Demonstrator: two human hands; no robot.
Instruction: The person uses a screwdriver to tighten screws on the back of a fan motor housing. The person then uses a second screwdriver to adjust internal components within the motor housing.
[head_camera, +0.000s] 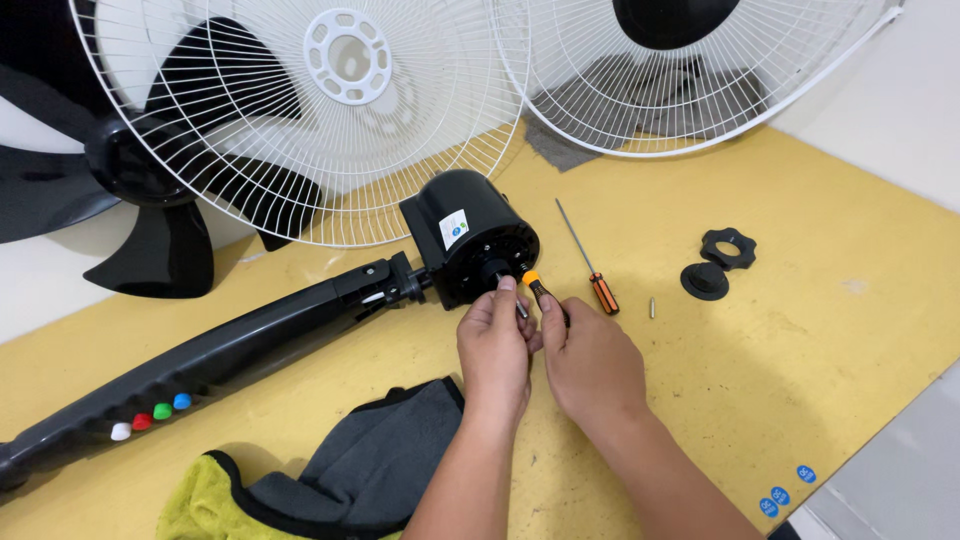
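Observation:
A black fan motor housing (470, 235) lies on its side on the yellow table (760, 400), joined to a long black stand arm (220, 355) with coloured buttons. My left hand (493, 345) pinches the motor shaft at the housing's front. My right hand (590, 355) grips a screwdriver with an orange-tipped black handle (535, 285), its end close to the shaft. The screwdriver's blade is hidden under my fingers.
A second screwdriver (592, 265) with an orange and black handle lies right of the motor, a small screw (652, 307) beside it. Two black plastic nuts (716, 265) sit farther right. White fan grilles (330, 110) and black blades (150, 200) lean behind. A grey-green cloth (330, 480) lies near me.

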